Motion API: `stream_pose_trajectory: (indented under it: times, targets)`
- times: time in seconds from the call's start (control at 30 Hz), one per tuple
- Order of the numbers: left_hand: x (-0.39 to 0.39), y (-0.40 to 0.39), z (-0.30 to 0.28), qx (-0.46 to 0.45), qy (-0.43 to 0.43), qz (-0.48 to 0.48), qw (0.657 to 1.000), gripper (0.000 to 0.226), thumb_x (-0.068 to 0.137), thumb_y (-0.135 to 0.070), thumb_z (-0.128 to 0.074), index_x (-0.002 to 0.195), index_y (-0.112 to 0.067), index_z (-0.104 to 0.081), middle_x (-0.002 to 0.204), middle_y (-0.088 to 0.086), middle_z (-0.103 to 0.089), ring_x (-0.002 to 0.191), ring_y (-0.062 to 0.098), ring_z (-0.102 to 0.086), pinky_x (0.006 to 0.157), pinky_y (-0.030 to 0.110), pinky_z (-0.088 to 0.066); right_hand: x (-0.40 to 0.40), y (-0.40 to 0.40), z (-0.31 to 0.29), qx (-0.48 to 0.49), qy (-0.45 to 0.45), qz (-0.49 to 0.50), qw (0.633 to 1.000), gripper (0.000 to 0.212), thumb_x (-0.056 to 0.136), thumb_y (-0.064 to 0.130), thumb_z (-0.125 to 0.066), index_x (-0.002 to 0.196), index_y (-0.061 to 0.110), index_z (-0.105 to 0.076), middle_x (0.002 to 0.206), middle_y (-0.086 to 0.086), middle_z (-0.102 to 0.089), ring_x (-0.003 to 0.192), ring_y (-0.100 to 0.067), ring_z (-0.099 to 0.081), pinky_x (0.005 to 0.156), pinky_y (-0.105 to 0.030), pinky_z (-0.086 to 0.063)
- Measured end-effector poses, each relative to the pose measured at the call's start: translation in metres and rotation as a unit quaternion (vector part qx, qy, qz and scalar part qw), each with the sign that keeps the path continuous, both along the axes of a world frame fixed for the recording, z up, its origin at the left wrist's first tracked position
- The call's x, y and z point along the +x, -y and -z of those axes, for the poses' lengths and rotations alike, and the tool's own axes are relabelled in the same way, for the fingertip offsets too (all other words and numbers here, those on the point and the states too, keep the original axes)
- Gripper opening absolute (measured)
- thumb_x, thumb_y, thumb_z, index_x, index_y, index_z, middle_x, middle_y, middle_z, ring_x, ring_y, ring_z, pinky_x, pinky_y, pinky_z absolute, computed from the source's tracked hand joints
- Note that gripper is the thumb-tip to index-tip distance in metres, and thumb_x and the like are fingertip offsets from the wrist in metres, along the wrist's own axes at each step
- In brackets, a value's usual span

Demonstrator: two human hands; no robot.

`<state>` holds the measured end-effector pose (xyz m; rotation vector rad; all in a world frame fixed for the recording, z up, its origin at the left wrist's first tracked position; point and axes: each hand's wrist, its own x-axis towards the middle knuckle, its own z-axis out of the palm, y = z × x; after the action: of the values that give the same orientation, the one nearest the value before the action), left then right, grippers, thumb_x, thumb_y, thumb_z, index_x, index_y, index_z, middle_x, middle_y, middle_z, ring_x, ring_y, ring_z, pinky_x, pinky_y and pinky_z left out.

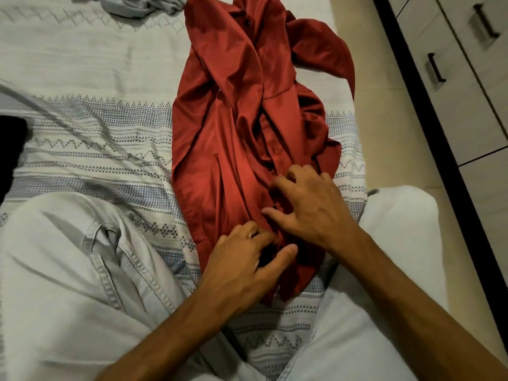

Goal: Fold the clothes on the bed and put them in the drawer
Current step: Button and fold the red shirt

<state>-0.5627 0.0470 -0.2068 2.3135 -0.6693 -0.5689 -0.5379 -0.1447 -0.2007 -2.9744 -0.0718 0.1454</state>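
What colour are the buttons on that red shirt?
Dark, nearly black, on the red shirt; the head view shows them.

My left grip (247, 259) covers the near hem of the red shirt (233, 138), and whether its fingers pinch cloth or only press I cannot tell. My right grip (308, 204) hides the button line beneath it. A grey garment (137, 5) is cut off at the far edge. The drawers (461, 59) run off the right edge.
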Motion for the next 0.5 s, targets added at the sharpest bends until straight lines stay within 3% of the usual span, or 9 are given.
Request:
stream_pose_trajectory:
  times: [0.07, 0.17, 0.23, 0.3, 0.37, 0.5]
  targets:
    - [0.002, 0.001, 0.002, 0.007, 0.009, -0.003, 1.0, 0.036, 0.094, -0.068, -0.055, 0.096, -0.034, -0.067, 0.094, -0.015, -0.051, 0.098, 0.01, -0.054, 0.085, 0.04, -0.046, 0.007, -0.003, 0.002, -0.006, -0.062, 0.026, 0.998, 0.048, 0.089, 0.062, -0.062, 0.122, 0.028, -0.06, 0.115, 0.001, -0.062, 0.11, -0.026, -0.06, 0.09, -0.044, -0.047]
    - [0.004, 0.0, 0.003, 0.042, 0.027, 0.015, 0.999, 0.034, 0.095, -0.064, -0.056, 0.103, -0.034, -0.07, 0.097, -0.013, -0.053, 0.102, 0.011, -0.053, 0.084, 0.038, -0.043, 0.015, 0.001, 0.004, 0.095, -0.063, 0.063, 0.991, 0.02, 0.091, 0.043, -0.069, 0.1, 0.026, -0.069, 0.093, 0.002, -0.072, 0.095, -0.027, -0.069, 0.081, -0.041, -0.054]
    - [0.005, -0.001, 0.004, 0.048, 0.041, 0.021, 0.998, 0.034, 0.096, -0.065, -0.054, 0.104, -0.036, -0.07, 0.098, -0.013, -0.052, 0.102, 0.011, -0.052, 0.082, 0.037, -0.04, 0.017, 0.005, 0.005, 0.168, -0.076, 0.098, 0.978, 0.01, 0.089, 0.035, -0.075, 0.091, 0.025, -0.074, 0.082, 0.004, -0.075, 0.082, -0.018, -0.071, 0.076, -0.036, -0.055]
    - [0.005, -0.002, 0.005, 0.047, 0.044, 0.021, 0.998, 0.035, 0.096, -0.065, -0.054, 0.109, -0.038, -0.072, 0.099, -0.013, -0.053, 0.102, 0.01, -0.051, 0.083, 0.036, -0.038, 0.014, 0.009, 0.007, 0.263, -0.047, 0.141, 0.953, 0.004, 0.088, 0.027, -0.081, 0.087, 0.026, -0.078, 0.071, 0.007, -0.073, 0.066, -0.002, -0.067, 0.067, -0.027, -0.053]
    - [0.008, -0.003, 0.005, 0.038, 0.04, 0.017, 0.998, 0.034, 0.096, -0.064, -0.056, 0.11, -0.039, -0.073, 0.099, -0.013, -0.053, 0.101, 0.009, -0.051, 0.083, 0.035, -0.038, 0.007, 0.012, 0.008, 0.324, -0.007, 0.175, 0.93, 0.006, 0.087, 0.022, -0.082, 0.09, 0.027, -0.079, 0.068, 0.006, -0.071, 0.06, -0.001, -0.065, 0.061, -0.019, -0.049]
    - [0.009, 0.0, 0.004, 0.019, 0.026, 0.024, 0.999, 0.03, 0.096, -0.06, -0.06, 0.108, -0.037, -0.075, 0.092, -0.01, -0.052, 0.096, 0.011, -0.053, 0.082, 0.039, -0.045, -0.003, 0.016, 0.009, 0.391, 0.006, 0.207, 0.897, 0.009, 0.09, 0.019, -0.081, 0.093, 0.027, -0.078, 0.071, 0.003, -0.073, 0.066, -0.019, -0.072, 0.068, -0.036, -0.061]
